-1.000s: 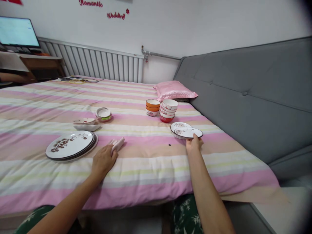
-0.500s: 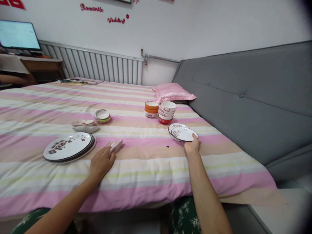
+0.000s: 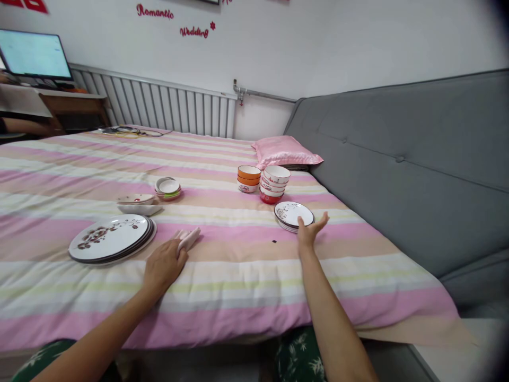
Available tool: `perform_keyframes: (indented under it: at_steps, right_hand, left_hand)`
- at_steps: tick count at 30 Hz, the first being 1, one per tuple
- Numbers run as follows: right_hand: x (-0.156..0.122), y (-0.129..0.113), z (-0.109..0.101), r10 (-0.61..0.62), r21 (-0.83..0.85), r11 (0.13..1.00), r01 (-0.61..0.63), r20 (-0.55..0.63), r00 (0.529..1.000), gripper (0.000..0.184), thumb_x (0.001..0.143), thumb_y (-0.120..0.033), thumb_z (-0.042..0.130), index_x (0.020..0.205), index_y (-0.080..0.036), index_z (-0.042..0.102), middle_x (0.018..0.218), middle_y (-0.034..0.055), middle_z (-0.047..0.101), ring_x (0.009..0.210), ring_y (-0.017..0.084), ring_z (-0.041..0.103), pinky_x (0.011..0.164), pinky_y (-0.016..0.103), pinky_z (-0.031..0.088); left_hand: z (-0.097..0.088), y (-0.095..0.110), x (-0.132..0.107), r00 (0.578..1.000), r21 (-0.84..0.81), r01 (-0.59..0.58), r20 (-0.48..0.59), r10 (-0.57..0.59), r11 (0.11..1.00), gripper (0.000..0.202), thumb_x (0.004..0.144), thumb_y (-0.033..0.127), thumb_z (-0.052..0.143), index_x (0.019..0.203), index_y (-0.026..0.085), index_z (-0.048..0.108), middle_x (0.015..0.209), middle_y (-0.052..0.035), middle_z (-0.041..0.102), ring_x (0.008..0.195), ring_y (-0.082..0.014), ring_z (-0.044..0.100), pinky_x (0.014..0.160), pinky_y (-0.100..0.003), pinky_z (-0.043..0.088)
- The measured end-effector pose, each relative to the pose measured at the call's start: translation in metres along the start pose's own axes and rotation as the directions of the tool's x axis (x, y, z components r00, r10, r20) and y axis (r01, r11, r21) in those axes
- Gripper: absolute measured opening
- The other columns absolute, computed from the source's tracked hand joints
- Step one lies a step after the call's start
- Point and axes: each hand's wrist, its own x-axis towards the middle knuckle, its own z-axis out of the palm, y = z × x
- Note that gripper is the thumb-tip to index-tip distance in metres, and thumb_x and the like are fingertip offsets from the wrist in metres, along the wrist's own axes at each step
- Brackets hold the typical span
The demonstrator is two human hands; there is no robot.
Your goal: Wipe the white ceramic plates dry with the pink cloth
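Note:
My left hand (image 3: 165,265) rests on the striped bedspread (image 3: 238,286), closed on a folded pale pink cloth (image 3: 188,239). To its left lies a stack of large oval plates (image 3: 109,236) with a brown flower pattern. On the right, my right hand (image 3: 312,231) is at the near edge of a stack of small round plates (image 3: 293,213), white with dark rims and flowers. Its thumb touches the top plate's rim, while the fingers stretch out to the right, apart. The small plates sit one on another, nearly aligned.
Behind the small plates stand a stack of red-and-white bowls (image 3: 274,183) and a stack with orange bowls (image 3: 248,179). Shallow dishes (image 3: 139,204) and small saucers (image 3: 167,188) lie to the left. A pink pillow (image 3: 284,151) sits by the grey headboard (image 3: 409,138).
The top small plate has come down onto the stack, now lined up with those below. My right hand has loosened its grip and spread its fingers. My left hand has barely moved.

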Motion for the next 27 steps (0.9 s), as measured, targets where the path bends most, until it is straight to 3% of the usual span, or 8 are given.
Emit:
perform_keyframes:
  at_steps: [2,4,9,11,14,19,24,27]
  right_hand:
    - [-0.01,0.0,0.005,-0.189,-0.214,0.955,0.204,0.087,0.978,0.068,0.066,-0.027,0.061,0.13,-0.029,0.036,0.15,0.0011,0.011,0.137,0.021,-0.009,0.106,0.055,0.002]
    - [-0.019,0.002,0.009,-0.303,-0.436,0.819,0.373,0.223,0.927,0.048,0.072,-0.027,0.056,0.119,-0.029,0.051,0.145,0.0015,0.027,0.137,0.023,-0.007,0.103,0.058,-0.007]
    - [-0.035,0.009,0.016,-0.31,-0.712,0.506,0.486,0.376,0.873,0.042,0.083,-0.029,0.042,0.124,-0.021,0.048,0.137,0.0077,0.042,0.136,0.027,0.004,0.101,0.061,-0.003]
    - [-0.043,0.009,0.019,-0.31,-0.719,0.468,0.514,0.411,0.857,0.043,0.086,-0.031,0.037,0.127,-0.018,0.044,0.137,0.0087,0.042,0.135,0.027,0.014,0.104,0.059,0.005]
    - [-0.065,0.004,0.03,-0.284,-0.611,0.548,0.572,0.507,0.814,0.046,0.086,-0.032,0.036,0.128,-0.015,0.041,0.135,0.0114,0.044,0.127,0.024,0.034,0.105,0.05,0.02]
    - [-0.13,-0.003,0.059,-0.226,-0.329,0.739,0.587,0.7,0.677,0.05,0.083,-0.032,0.043,0.129,-0.015,0.039,0.131,0.014,0.046,0.12,0.023,0.045,0.101,0.041,0.035]
    - [-0.191,-0.006,0.084,-0.036,-0.121,0.966,0.228,0.811,0.583,0.064,0.07,-0.032,0.063,0.128,-0.022,0.036,0.133,0.0119,0.044,0.11,0.022,0.053,0.093,0.04,0.043]
    - [-0.206,-0.009,0.09,0.046,0.011,0.994,-0.109,0.862,0.504,0.063,0.062,-0.03,0.072,0.118,-0.02,0.046,0.114,0.0084,0.059,0.1,0.023,0.058,0.088,0.04,0.046]
  left_hand:
    - [0.0,0.0,0.0,1.0,0.001,-0.01,-0.002,0.01,1.0,0.042,0.083,0.031,0.037,0.122,0.021,0.05,0.12,-0.0078,0.058,0.108,-0.0231,0.055,0.09,-0.033,0.04]
    - [0.0,-0.001,0.0,1.0,0.0,-0.024,-0.01,0.024,1.0,0.043,0.083,0.03,0.037,0.124,0.021,0.048,0.122,-0.0077,0.057,0.109,-0.0229,0.054,0.091,-0.033,0.039]
    - [-0.002,0.001,0.0,0.999,0.008,-0.037,-0.031,0.037,0.999,0.042,0.083,0.028,0.038,0.122,0.018,0.049,0.124,-0.0087,0.055,0.107,-0.0236,0.055,0.09,-0.034,0.041]
    - [-0.004,0.002,-0.001,0.999,0.011,-0.031,-0.034,0.031,0.999,0.041,0.083,0.028,0.039,0.122,0.017,0.049,0.12,-0.0098,0.058,0.104,-0.0249,0.057,0.086,-0.035,0.043]
    - [-0.003,0.002,-0.002,0.998,-0.005,-0.033,-0.053,0.033,0.999,0.042,0.084,0.028,0.039,0.123,0.016,0.048,0.116,-0.0108,0.06,0.102,-0.0257,0.058,0.085,-0.037,0.044]
    - [0.003,-0.007,-0.004,0.978,-0.141,-0.133,-0.181,0.107,0.981,0.038,0.086,0.028,0.037,0.119,0.016,0.052,0.119,-0.011,0.059,0.111,-0.0226,0.053,0.096,-0.035,0.038]
    - [-0.015,0.011,-0.014,0.947,-0.48,-0.286,-0.271,0.17,0.829,0.036,0.086,0.032,0.04,0.111,0.015,0.058,0.113,-0.011,0.062,0.11,-0.0228,0.054,0.096,-0.035,0.039]
    - [-0.035,0.042,-0.021,0.983,-0.754,-0.169,-0.079,0.168,0.634,0.033,0.088,0.032,0.037,0.106,0.016,0.06,0.1,-0.0069,0.066,0.092,-0.0199,0.061,0.082,-0.03,0.046]
